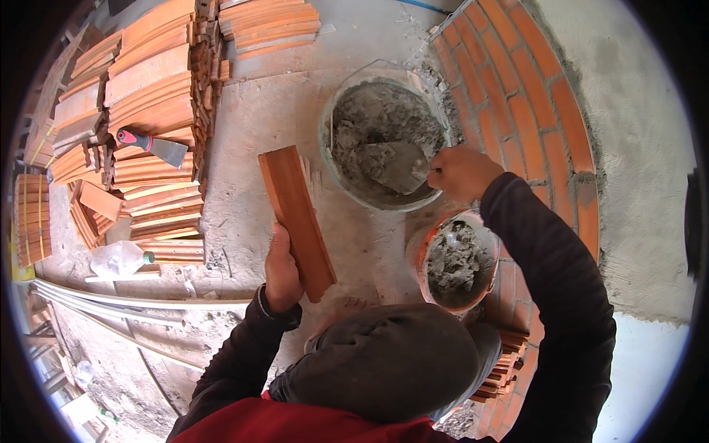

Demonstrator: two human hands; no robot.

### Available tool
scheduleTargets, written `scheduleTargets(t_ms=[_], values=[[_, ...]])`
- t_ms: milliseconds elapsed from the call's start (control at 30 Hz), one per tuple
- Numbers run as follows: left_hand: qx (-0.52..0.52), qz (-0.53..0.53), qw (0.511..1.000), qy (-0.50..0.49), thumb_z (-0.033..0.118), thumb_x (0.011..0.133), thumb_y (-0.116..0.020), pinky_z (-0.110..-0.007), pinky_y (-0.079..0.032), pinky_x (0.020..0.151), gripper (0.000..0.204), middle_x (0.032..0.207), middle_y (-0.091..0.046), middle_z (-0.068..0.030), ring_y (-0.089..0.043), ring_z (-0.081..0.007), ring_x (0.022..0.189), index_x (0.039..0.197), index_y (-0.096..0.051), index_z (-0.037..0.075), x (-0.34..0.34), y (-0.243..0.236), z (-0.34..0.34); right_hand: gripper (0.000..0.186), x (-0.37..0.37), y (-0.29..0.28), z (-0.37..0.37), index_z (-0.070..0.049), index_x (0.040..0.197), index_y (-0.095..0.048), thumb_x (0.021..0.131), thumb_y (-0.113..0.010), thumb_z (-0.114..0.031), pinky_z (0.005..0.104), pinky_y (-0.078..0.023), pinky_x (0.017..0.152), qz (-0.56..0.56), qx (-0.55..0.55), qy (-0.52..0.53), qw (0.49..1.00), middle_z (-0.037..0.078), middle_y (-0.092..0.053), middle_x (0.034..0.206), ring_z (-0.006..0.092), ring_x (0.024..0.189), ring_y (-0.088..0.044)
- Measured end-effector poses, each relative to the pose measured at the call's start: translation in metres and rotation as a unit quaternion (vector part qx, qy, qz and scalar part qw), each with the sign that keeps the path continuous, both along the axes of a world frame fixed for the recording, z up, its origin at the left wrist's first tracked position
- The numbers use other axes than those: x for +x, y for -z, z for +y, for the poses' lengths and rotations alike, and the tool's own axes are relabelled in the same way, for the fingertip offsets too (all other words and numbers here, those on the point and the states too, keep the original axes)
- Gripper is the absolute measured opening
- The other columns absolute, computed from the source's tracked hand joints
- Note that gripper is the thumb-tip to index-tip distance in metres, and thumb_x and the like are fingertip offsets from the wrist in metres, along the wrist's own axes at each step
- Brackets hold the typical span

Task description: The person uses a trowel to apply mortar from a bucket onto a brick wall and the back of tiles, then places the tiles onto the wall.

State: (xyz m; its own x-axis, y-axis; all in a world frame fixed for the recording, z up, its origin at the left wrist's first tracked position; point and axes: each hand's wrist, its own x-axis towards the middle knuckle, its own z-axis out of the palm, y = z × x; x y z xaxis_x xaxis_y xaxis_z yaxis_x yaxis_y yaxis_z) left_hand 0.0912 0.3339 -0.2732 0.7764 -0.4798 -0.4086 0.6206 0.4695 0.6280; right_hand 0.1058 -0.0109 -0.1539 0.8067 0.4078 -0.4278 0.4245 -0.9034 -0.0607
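My left hand is closed around the lower left side of a long, narrow orange brick tile, held tilted above the floor. My right hand grips a trowel whose grey blade lies in the mortar. Its handle is mostly hidden by my fingers. The mortar sits in a round tub with a thin wire handle. Just below my right forearm stands a smaller orange-rimmed bucket, also holding grey mortar.
Stacked brick tiles fill the left, with a red-handled scraper on them. A clear plastic bottle lies near long pale pipes. On the right rises a partly tiled brick wall. More tiles lie beside my knee.
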Motion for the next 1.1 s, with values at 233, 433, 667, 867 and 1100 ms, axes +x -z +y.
scheduleTargets(t_ms=[233, 433, 667, 867, 1100], values=[[-0.024, -0.068, 0.997, 0.015, 0.05, 0.106, -0.022, -0.039, -0.045, 0.099, 0.064, 0.134, -0.053, -0.0103, -0.056, -0.0213, 0.112, 0.145, -0.036, 0.002, 0.01, -0.01, -0.005, 0.034, -0.041, -0.054, 0.014, 0.001, 0.079, -0.062, 0.097, -0.056, -0.027, 0.0288, -0.041, 0.05, 0.183, 0.161, 0.487, 0.839, 0.002, -0.049, 0.058, 0.0118, 0.054, -0.05], [-0.102, -0.119, 0.987, -0.017, 0.048, 0.106, -0.028, -0.042, -0.04, 0.105, 0.06, 0.137, -0.05, -0.0103, -0.051, -0.0234, 0.121, 0.147, -0.033, 0.004, 0.02, -0.037, -0.054, 0.024, -0.111, -0.075, 0.029, 0.0, 0.092, -0.061, 0.098, -0.053, -0.022, 0.0266, -0.041, 0.051, 0.092, 0.348, 0.582, 0.729, 0.0, -0.053, 0.068, 0.0093, 0.056, -0.051], [-0.217, -0.093, 0.971, 0.019, 0.047, 0.106, -0.033, -0.044, -0.039, 0.106, 0.056, 0.136, -0.05, -0.0088, -0.05, -0.0233, 0.121, 0.144, -0.036, 0.007, 0.027, -0.048, -0.121, 0.018, -0.154, -0.097, 0.084, 0.002, 0.109, -0.057, 0.093, -0.054, -0.006, 0.0249, -0.044, 0.058, 0.0, 0.456, 0.573, 0.681, 0.002, -0.057, 0.078, 0.0073, 0.066, -0.055], [-0.309, -0.047, 0.948, 0.066, 0.046, 0.105, -0.035, -0.046, -0.039, 0.106, 0.052, 0.132, -0.052, -0.0081, -0.051, -0.0239, 0.121, 0.137, -0.043, 0.006, 0.008, -0.055, -0.159, 0.045, -0.153, -0.065, 0.11, 0.01, 0.122, -0.052, 0.08, -0.063, -0.001, 0.0451, -0.051, 0.08, -0.199, 0.336, 0.453, 0.801, 0.03, -0.06, 0.098, 0.0473, 0.09, -0.061], [-0.326, -0.048, 0.942, 0.062, 0.047, 0.106, -0.035, -0.046, -0.037, 0.109, 0.05, 0.131, -0.054, -0.0086, -0.05, -0.0253, 0.123, 0.133, -0.045, 0.006, -0.003, -0.061, -0.168, 0.05, -0.151, -0.052, 0.115, 0.011, 0.126, -0.051, 0.079, -0.064, 0.003, 0.0404, -0.05, 0.078, -0.252, 0.297, 0.395, 0.832, 0.028, -0.06, 0.102, 0.0438, 0.09, -0.063]])
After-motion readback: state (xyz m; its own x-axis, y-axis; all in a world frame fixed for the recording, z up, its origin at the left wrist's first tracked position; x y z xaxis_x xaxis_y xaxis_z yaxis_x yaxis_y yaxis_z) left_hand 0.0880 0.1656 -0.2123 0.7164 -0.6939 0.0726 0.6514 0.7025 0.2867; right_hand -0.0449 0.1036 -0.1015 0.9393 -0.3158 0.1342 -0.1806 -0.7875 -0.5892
